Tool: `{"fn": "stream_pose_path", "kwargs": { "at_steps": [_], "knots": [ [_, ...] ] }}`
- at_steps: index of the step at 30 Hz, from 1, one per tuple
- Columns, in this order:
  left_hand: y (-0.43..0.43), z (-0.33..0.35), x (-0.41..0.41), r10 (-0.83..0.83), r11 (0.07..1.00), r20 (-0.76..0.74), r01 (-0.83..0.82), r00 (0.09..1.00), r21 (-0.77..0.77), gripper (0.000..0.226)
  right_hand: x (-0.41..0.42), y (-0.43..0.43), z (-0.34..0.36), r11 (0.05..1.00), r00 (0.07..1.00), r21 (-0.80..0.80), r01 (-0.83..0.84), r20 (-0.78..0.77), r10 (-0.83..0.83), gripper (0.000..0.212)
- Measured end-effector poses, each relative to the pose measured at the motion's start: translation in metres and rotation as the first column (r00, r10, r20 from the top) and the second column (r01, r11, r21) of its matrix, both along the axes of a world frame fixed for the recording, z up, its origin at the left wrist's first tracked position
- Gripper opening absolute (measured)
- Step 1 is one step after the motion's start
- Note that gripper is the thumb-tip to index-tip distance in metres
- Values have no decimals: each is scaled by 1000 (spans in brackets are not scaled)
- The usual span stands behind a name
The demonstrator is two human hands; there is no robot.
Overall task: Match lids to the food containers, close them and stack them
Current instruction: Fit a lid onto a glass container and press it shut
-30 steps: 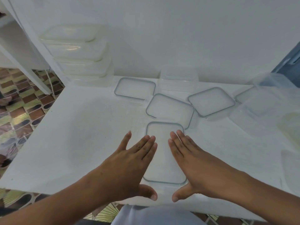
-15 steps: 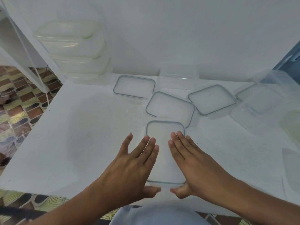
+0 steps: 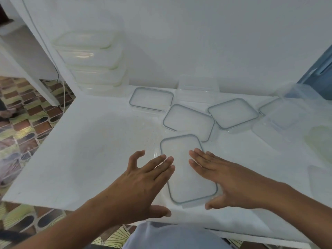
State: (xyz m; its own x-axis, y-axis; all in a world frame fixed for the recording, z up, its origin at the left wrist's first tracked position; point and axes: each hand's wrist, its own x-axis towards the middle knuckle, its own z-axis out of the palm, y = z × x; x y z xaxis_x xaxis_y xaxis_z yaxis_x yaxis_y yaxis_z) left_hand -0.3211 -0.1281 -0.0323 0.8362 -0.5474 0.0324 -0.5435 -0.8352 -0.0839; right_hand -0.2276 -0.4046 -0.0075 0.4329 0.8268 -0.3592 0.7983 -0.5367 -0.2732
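A clear rectangular container with its grey-rimmed lid (image 3: 186, 174) on lies on the white table (image 3: 93, 150) right in front of me. My left hand (image 3: 143, 184) is over its left edge, fingers spread and nearly straight. My right hand (image 3: 221, 175) lies flat along its right side, thumb by the near corner. Three more grey-rimmed lidded containers sit behind: one in the middle (image 3: 188, 121), one at the back (image 3: 151, 99), one to the right (image 3: 232, 113). A stack of closed containers (image 3: 91, 63) stands at the back left by the wall.
Clear open containers stand by the wall (image 3: 197, 87) and at the right (image 3: 285, 114). Loose translucent lids lie at the far right edge (image 3: 321, 141). The table's left edge drops to a patterned tiled floor (image 3: 21, 126). The table's left half is bare.
The near container has turned slightly, its near end now swung to the right. Both hands have shifted a little outward along its sides, and my left hand's fingers have spread.
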Motion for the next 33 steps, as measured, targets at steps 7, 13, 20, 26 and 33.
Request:
{"fn": "stream_pose_path", "kwargs": {
  "at_steps": [7, 13, 20, 26, 33],
  "knots": [
    [-5, 8, -8, -70, 996, 28, 71, 997, -49, 61, 20, -16, 8, 990, 993, -78, -121, -21, 119, 86],
    [-13, 6, 1, -143, 984, 98, 151, 985, -90, 47, 52, -21, 7, 978, 979, -99, -184, 68, 191, 89],
    [-24, 10, 13, -122, 988, 64, 128, 990, -91, 54, 92, -11, 5, 965, 921, -115, -237, 290, 261, 96],
    [-19, 10, 22, -89, 973, -28, 81, 996, -215, 50, 78, -11, 5, 984, 904, -78, -162, 388, 179, 98],
    [2, 17, 34, 167, 985, -252, -173, 953, -1, 100, 9, -10, 13, 975, 983, -125, 182, 56, -176, 107]
  ]
}}
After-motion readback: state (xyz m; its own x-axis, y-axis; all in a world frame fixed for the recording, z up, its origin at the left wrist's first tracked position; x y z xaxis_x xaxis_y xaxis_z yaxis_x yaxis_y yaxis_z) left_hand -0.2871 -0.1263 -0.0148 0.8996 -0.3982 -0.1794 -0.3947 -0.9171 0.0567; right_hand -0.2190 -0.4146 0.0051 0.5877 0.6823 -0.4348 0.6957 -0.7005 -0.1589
